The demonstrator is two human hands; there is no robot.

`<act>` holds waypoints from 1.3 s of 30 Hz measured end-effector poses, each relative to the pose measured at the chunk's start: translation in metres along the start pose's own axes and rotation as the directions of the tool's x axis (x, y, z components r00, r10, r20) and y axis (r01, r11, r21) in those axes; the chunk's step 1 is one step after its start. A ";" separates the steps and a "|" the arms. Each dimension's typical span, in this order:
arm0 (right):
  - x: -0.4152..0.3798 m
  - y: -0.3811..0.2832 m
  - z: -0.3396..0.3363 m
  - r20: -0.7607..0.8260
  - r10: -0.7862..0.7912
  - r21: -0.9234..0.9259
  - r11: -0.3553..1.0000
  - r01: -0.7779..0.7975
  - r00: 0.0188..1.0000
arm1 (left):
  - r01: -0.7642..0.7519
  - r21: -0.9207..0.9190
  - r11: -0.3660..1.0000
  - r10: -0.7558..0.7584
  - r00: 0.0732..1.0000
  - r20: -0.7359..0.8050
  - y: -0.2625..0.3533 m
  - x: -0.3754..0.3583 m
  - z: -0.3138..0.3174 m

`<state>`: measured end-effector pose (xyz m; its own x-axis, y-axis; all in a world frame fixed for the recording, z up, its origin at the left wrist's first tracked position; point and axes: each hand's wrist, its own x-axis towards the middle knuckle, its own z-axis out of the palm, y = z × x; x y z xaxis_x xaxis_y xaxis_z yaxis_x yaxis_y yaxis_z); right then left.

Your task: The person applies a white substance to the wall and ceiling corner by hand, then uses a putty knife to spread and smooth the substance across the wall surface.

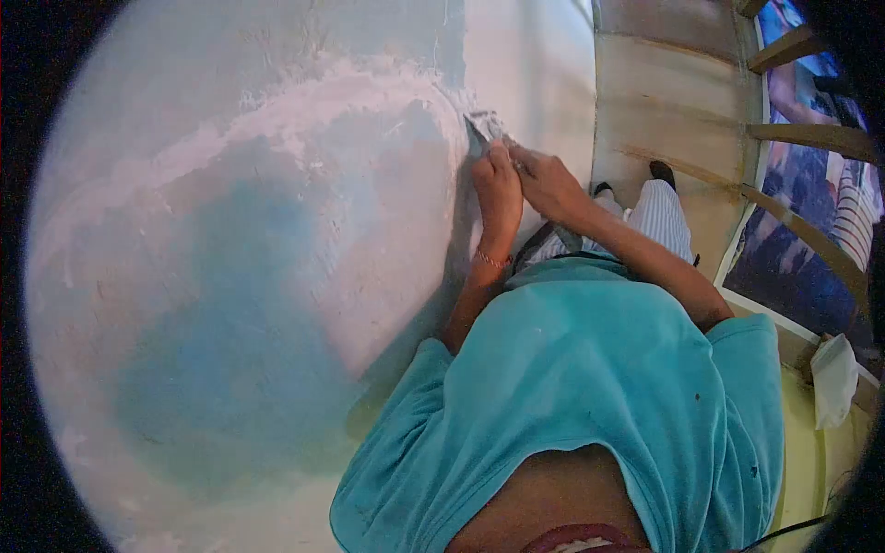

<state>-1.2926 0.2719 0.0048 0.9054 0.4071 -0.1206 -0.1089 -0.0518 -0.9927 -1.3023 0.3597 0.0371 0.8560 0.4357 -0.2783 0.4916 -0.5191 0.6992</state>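
Observation:
A pale wall (369, 212) with a rough white band of filler fills the left of the head view. Close to the wall's corner, my left hand (499, 189) is closed round a scraper, and its blade (477, 129) points up toward the end of the white band. White paste (487, 120) shows by the blade. My right hand (550, 187) is beside the left one, touching it, its fingers curled round a second tool that looks like a putty knife; most of that tool is hidden.
Beyond the corner, a white wall strip (530, 64) meets a tan tiled floor (664, 101). At the right stand curved wooden bars (811, 140) before a dark blue printed surface (779, 249). A white plastic bag (832, 381) hangs at the lower right.

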 end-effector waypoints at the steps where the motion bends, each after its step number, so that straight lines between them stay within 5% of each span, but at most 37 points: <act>1: 0.005 -0.001 -0.004 0.041 0.036 -0.044 0.998 -0.034 0.999 | 0.029 0.023 0.999 -0.029 1.000 -0.001 0.007 0.003 0.000; 4: 0.017 -0.002 -0.002 -0.057 -0.020 0.013 1.000 0.021 0.998 | 0.013 0.211 0.977 -0.023 0.999 0.043 0.021 0.016 -0.004; 7: 0.027 0.006 0.001 -0.041 -0.049 -0.006 0.999 0.049 0.998 | -0.133 0.005 0.991 0.133 0.986 -0.095 0.009 0.026 0.007; 10: 0.024 -0.006 -0.005 -0.016 0.024 0.037 0.999 -0.023 1.000 | -0.094 -0.104 0.990 0.089 0.995 -0.044 -0.002 0.030 0.006; 20: 0.034 -0.017 -0.021 0.033 0.051 0.022 0.998 -0.052 0.998 | -0.140 0.038 0.989 0.141 0.990 -0.026 0.013 0.037 0.008; 21: 0.030 -0.015 -0.019 0.026 0.050 0.016 0.999 -0.051 0.998 | -0.108 -0.098 0.989 0.106 0.994 -0.025 0.008 0.037 0.011; 23: 0.022 -0.006 -0.011 0.009 0.025 -0.005 1.000 -0.025 1.000 | -0.261 0.045 0.964 0.263 0.962 -0.073 -0.031 0.036 0.013; 31: 0.032 -0.020 -0.025 0.096 0.149 0.040 0.987 -0.154 0.984 | -0.119 -0.036 0.992 0.118 0.993 -0.015 0.013 0.032 0.008; 34: 0.024 -0.014 -0.019 0.078 0.087 0.014 0.996 -0.088 0.993 | -0.127 -0.047 0.991 0.126 0.992 -0.029 0.009 0.023 0.007; 37: 0.025 0.009 0.001 -0.120 -0.246 -0.144 0.963 0.228 0.962 | -0.145 0.007 0.989 0.145 0.989 -0.041 0.010 0.025 0.008; 39: 0.031 -0.002 -0.011 0.016 0.012 -0.015 1.000 -0.011 1.000 | -0.148 -0.004 0.989 0.148 0.988 -0.040 0.011 0.028 0.007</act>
<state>-1.2597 0.2747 0.0028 0.8972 0.4213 -0.1321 -0.1129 -0.0702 -0.9911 -1.2715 0.3612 0.0319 0.9120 0.3836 -0.1450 0.3587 -0.5748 0.7355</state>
